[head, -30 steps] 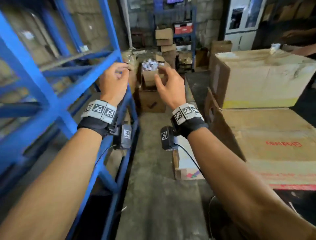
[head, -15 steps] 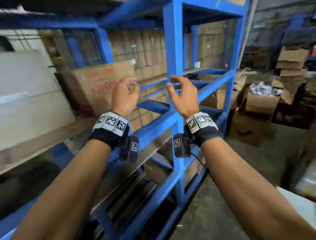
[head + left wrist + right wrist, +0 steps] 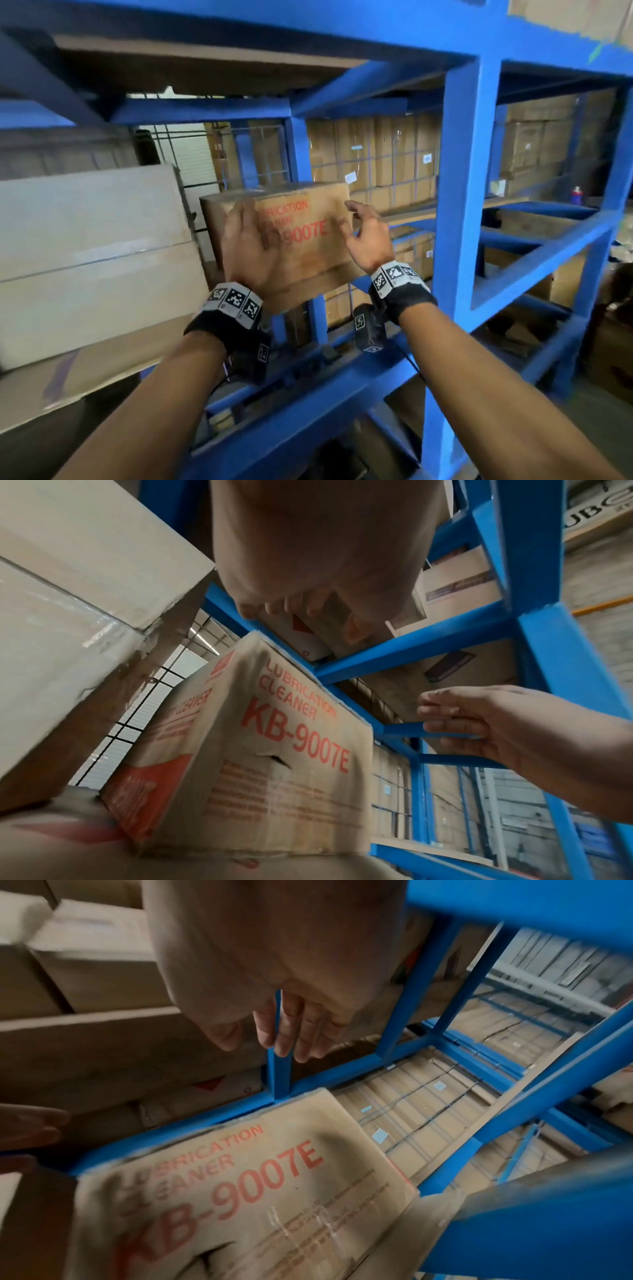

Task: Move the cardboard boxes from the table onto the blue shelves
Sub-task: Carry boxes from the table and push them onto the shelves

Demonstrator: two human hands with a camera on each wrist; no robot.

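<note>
A brown cardboard box [image 3: 301, 236] printed in red "LUBRICATION CLEANER KB-9007E" stands on a middle level of the blue shelves [image 3: 462, 205]. My left hand [image 3: 248, 240], blurred, is raised in front of the box's left half with its fingers spread. My right hand [image 3: 359, 226] hovers at the box's right edge, fingers relaxed and slightly bent. In the left wrist view the box [image 3: 274, 750] stands below my left fingers [image 3: 301, 607], and the right hand [image 3: 479, 723] is clear of its right side. The right wrist view shows straight fingers [image 3: 291, 1031] above the box [image 3: 240, 1191]. Neither hand holds anything.
Large pale cartons [image 3: 92, 246] fill the shelf just left of the box. Behind a wire mesh, stacked brown cartons [image 3: 376, 161] line the back. A thick blue upright and diagonal braces [image 3: 548, 260] stand to the right. More boxes sit on the level above [image 3: 455, 580].
The view has swung left from the aisle and the table's boxes to face the shelves. Both empty hands have risen and come close to the printed box.
</note>
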